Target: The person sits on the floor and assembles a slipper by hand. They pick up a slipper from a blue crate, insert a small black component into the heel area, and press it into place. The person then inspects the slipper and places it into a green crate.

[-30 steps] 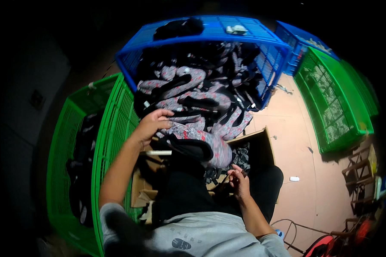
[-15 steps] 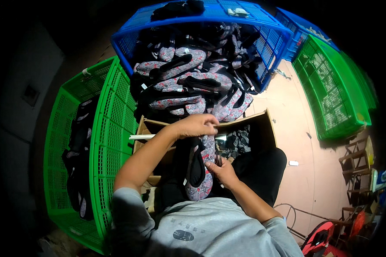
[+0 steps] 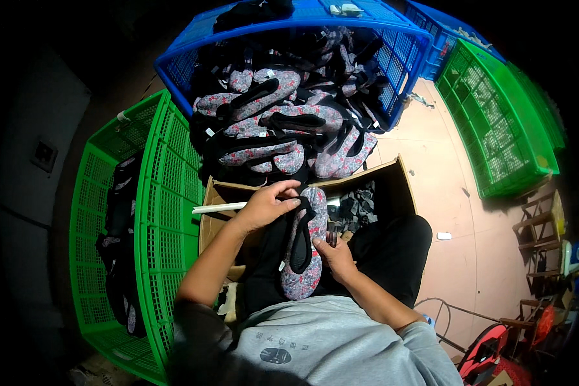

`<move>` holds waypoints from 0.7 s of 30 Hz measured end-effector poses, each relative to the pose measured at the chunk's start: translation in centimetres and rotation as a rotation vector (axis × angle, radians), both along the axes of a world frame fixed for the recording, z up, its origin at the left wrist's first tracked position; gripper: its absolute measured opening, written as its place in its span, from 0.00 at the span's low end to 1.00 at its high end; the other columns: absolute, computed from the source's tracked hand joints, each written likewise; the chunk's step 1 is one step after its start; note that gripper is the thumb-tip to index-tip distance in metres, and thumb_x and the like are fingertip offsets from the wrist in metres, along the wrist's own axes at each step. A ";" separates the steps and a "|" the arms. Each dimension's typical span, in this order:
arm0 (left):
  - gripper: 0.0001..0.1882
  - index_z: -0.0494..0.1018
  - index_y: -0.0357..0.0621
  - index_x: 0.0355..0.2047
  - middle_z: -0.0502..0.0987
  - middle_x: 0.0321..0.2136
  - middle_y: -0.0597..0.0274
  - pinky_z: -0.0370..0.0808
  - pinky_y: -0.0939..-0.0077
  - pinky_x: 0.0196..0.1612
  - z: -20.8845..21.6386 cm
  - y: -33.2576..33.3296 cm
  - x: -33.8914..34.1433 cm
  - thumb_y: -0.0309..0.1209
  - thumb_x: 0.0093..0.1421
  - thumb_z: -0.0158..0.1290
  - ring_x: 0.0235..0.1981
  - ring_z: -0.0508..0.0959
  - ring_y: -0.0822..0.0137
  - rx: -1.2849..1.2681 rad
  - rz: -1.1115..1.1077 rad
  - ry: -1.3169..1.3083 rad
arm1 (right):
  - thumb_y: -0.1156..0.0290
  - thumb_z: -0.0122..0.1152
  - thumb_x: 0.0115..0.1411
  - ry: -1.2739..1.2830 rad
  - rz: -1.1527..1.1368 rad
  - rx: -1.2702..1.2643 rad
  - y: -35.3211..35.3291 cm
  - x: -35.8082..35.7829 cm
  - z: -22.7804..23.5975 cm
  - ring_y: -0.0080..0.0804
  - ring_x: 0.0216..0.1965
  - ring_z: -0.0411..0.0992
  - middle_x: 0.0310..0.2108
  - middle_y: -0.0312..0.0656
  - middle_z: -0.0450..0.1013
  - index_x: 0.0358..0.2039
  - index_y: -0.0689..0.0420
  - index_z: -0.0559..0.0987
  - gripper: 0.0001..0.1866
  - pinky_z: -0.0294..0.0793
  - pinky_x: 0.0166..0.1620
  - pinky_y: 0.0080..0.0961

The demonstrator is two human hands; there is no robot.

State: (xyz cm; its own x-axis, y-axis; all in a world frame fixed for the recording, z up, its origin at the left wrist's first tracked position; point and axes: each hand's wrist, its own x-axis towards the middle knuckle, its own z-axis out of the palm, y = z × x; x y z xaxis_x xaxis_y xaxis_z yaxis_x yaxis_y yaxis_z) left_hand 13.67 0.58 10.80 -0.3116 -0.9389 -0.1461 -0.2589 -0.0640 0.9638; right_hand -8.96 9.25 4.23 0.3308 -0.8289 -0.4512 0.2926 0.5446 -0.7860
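Note:
A floral grey-and-red slipper (image 3: 303,278) with a black lining stands lengthwise over my lap. My left hand (image 3: 271,206) pinches the black edging at its far end, drawing it to the left. Lower down, my right hand (image 3: 336,258) grips the slipper's right side, thumb on the floral cloth. A small dark tool, perhaps thread snips, shows by the right fingers; its shape is mostly hidden. Just beyond my hands, an open cardboard box (image 3: 402,186) holds dark cloth scraps (image 3: 357,204).
A tipped blue crate (image 3: 167,64) spills a heap of similar slippers (image 3: 289,122) towards me. At my left stands a green crate (image 3: 149,161) with dark slippers inside. Another green crate (image 3: 495,128) stands at right, near wooden stools (image 3: 537,222). A white strip (image 3: 219,208) lies across the box edge.
My left hand has shifted left and slightly down, and the black edging now stretches from its fingers. The right hand keeps its grip on the slipper. The whole view has shifted slightly.

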 end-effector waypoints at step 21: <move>0.08 0.75 0.35 0.34 0.80 0.31 0.56 0.76 0.81 0.36 2.1 -1.2 -5.6 0.29 0.62 0.54 0.29 0.79 0.71 0.450 0.075 0.532 | 0.66 0.62 0.62 0.036 0.100 -0.078 2.7 1.6 0.4 0.14 0.28 0.66 0.30 0.27 0.71 0.41 0.58 0.75 0.11 0.65 0.30 0.14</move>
